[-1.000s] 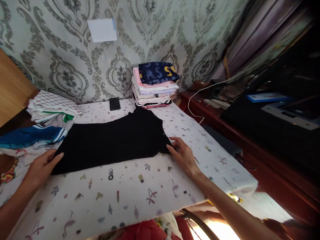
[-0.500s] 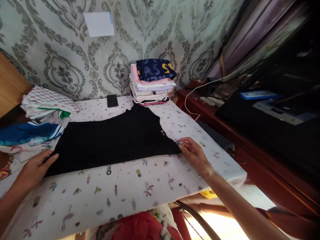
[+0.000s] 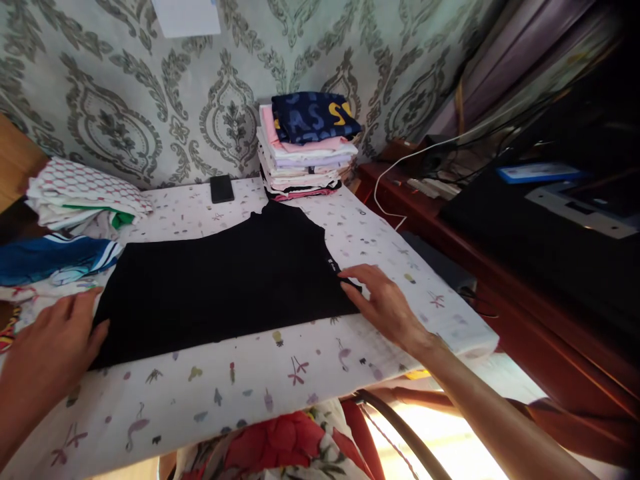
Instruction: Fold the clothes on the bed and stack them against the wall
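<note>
Down at the near side, a red-and-white floral cloth (image 3: 285,440) shows below the edge of the table (image 3: 200,413), whose pale cover carries little plants and flamingos. Over on the left, the left hand (image 3: 53,343) comes in low, palm down, thumb and forefinger parted at the end of the black garment (image 3: 215,287); the fingers touch its edge, loosely curved. Across at the other end, the right hand (image 3: 387,303) has thumb and forefinger at the garment's corner, just beside a small white print, tips close together; whether they pinch the fabric, I cannot tell. And between the two hands lies that black garment, spread flat on the table, its long near edge running almost straight, its far tip reaching up to the foot of the folded stack (image 3: 307,160).

Farther back on the left, a blue garment (image 3: 55,260) with white stripes sits just beside the black one, and behind it comes a folded pile (image 3: 85,193), red-and-white patterned on top, green peeking out. Toward the back, a dark, flat rectangular object (image 3: 221,189) lies between that pile and the stack, which is topped by navy cloth with yellow lettering. Off to the right, a white cable (image 3: 377,190) loops over a reddish-brown cabinet (image 3: 425,227). Behind everything rises the patterned wall (image 3: 190,100), a white sheet (image 3: 187,17) up on it.
</note>
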Tool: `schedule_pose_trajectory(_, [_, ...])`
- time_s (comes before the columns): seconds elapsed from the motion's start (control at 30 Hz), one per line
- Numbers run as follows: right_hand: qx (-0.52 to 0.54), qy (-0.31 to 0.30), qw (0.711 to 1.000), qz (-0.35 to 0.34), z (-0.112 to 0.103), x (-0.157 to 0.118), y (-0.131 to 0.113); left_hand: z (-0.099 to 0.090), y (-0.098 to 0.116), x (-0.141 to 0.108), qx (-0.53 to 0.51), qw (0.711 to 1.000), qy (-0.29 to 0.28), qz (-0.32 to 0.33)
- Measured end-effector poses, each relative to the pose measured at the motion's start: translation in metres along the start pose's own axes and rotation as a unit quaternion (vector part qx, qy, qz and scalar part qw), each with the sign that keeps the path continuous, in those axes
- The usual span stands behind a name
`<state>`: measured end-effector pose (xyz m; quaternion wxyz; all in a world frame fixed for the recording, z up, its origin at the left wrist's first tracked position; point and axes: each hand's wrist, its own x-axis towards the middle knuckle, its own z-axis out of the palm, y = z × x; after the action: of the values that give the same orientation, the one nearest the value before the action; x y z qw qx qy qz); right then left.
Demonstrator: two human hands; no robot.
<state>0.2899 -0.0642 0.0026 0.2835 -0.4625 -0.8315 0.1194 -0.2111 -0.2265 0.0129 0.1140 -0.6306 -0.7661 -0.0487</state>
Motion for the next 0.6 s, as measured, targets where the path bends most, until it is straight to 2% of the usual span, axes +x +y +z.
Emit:
schedule_pose_trajectory(0.07, [-0.016,-0.032,0.997,-0.072,0.014,0.014,-0.011,-0.002,0.027,0.006,-0.021,0.998,0.029,0.045])
schedule_pose_trajectory(0.13, [-0.041,-0.091,0.985,-0.141,0.031,0.024,-0.018,0.011,0.045,0.007,-0.058,0.994,0.038,0.090])
schedule_pose_trajectory(0.2, [-0.074,-0.154,0.967,-0.191,0.045,0.031,-0.020,0.032,0.049,0.000,-0.059,0.990,0.032,0.120])
schedule_pose_trajectory(0.3, [-0.094,-0.204,0.950,-0.215,0.053,0.034,-0.018,0.062,0.038,-0.016,-0.029,0.993,0.024,0.111])
schedule_pose_trajectory(0.4, [-0.045,-0.208,0.957,-0.196,0.046,0.043,-0.013,0.071,0.024,-0.022,-0.037,0.996,0.002,0.082])
schedule_pose_trajectory(0.47, [0.003,-0.174,0.974,-0.146,0.041,0.061,-0.009,0.068,0.017,-0.010,-0.060,0.996,-0.021,0.061])
schedule_pose_trajectory(0.53, [0.015,-0.118,0.990,-0.075,0.041,0.091,-0.003,0.063,0.012,0.018,-0.087,0.994,-0.037,0.049])
schedule_pose_trajectory(0.6, [-0.017,-0.074,0.997,0.004,0.046,0.131,0.004,0.058,0.008,0.056,-0.106,0.992,-0.047,0.056])
